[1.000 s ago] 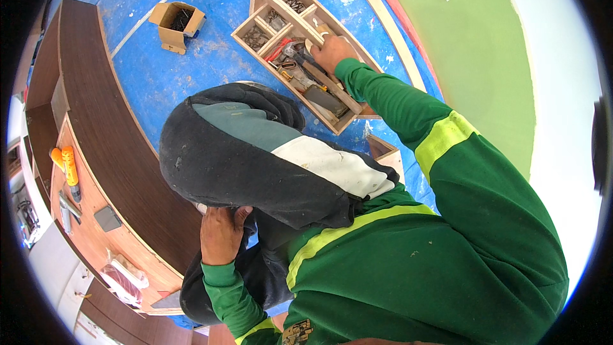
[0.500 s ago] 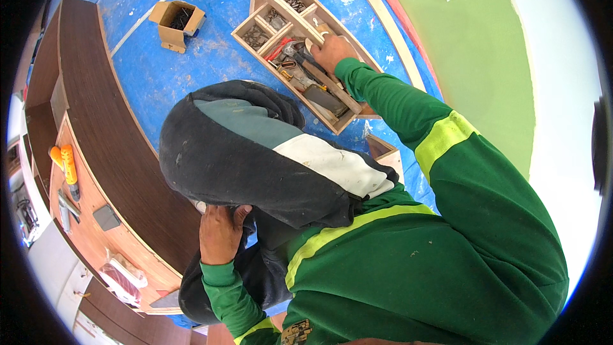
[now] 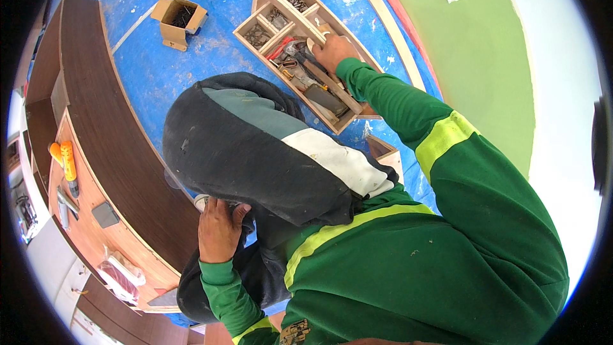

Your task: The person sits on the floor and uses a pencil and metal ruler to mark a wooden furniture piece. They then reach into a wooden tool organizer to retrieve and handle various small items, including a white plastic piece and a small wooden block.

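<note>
My right hand reaches into an open wooden toolbox, its fingers closed over the middle board. Beside it in the long compartment lie a hammer, red-handled pliers and other hand tools, partly overlapping. Small metal fasteners fill the box's little sections. My left hand is low beside my dark trouser leg, fingers bent and thumb apart. Next to its fingertips a whitish rounded thing shows only in part. Whatever that hand grips is hidden.
A cardboard box of dark screws stands on the blue floor sheet. At left runs a dark brown wooden unit; a yellow drill lies on its plywood panel. A green wall rises at right.
The trouser leg has shifted slightly to the right, and more of the whitish thing by my left fingers shows. My right hand stays at the toolbox's middle board.
</note>
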`<state>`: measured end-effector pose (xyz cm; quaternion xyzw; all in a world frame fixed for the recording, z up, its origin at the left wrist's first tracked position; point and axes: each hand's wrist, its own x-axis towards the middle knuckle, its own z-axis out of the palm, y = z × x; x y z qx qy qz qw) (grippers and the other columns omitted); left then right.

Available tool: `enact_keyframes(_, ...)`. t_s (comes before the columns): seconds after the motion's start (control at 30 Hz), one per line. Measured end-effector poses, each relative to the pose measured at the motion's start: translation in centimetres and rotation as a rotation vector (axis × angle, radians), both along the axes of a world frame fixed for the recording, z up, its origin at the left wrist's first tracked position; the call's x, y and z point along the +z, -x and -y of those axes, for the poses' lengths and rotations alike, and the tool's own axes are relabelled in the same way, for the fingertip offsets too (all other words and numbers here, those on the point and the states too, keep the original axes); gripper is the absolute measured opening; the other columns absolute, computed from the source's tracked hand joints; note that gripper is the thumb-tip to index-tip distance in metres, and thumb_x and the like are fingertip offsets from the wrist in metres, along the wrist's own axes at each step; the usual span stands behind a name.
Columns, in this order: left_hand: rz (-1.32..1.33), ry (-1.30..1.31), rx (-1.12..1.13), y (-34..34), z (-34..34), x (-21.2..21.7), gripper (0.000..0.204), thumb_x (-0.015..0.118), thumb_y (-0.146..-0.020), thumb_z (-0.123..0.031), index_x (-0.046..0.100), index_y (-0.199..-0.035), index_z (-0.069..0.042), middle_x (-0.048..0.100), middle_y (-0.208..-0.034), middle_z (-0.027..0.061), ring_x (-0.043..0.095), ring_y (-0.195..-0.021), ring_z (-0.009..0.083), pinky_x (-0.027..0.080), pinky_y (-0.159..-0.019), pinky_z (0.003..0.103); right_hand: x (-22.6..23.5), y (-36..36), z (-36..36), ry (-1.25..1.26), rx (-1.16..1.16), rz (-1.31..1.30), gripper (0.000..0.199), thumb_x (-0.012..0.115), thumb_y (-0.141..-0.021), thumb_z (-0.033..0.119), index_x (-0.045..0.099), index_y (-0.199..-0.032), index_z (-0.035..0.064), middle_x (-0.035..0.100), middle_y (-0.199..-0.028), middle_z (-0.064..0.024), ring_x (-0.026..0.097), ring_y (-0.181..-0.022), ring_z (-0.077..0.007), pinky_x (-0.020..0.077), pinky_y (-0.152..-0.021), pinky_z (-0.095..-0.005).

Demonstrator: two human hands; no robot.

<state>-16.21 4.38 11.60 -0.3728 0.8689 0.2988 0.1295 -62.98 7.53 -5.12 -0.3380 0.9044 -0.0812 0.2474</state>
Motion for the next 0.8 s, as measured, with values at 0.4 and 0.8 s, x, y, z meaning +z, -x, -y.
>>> enact_keyframes(0.4, 0.071, -0.110, 0.047, 1.2, 0.3, 1.1, 0.048, 0.070, -0.104, -0.034, 0.059, -0.136, 0.000, 0.066, -0.127, 0.0294, 0.064, -0.116, 0.0518, 0.053, -0.097, 0.055, -0.7, 0.3, -0.3, 0.046, -0.016, 0.008, 0.055, 0.063, -0.095, 0.045, 0.074, -0.104, -0.0083, 0.074, -0.101, -0.0362, 0.073, -0.097, -0.0507, 0.0576, -0.095, -0.0560)
enact_keyframes(0.8, 0.031, -0.009, -0.039, -0.1, 0.1, -0.6, 0.054, 0.069, -0.103, -0.043, 0.060, -0.133, 0.001, 0.067, -0.125, 0.0257, 0.068, -0.106, 0.0502, 0.055, -0.086, 0.056, -1.2, 0.3, -0.3, 0.056, -0.006, -0.015, 0.050, 0.063, -0.096, 0.039, 0.077, -0.105, -0.0079, 0.075, -0.096, -0.0344, 0.077, -0.092, -0.0481, 0.0612, -0.091, -0.0548)
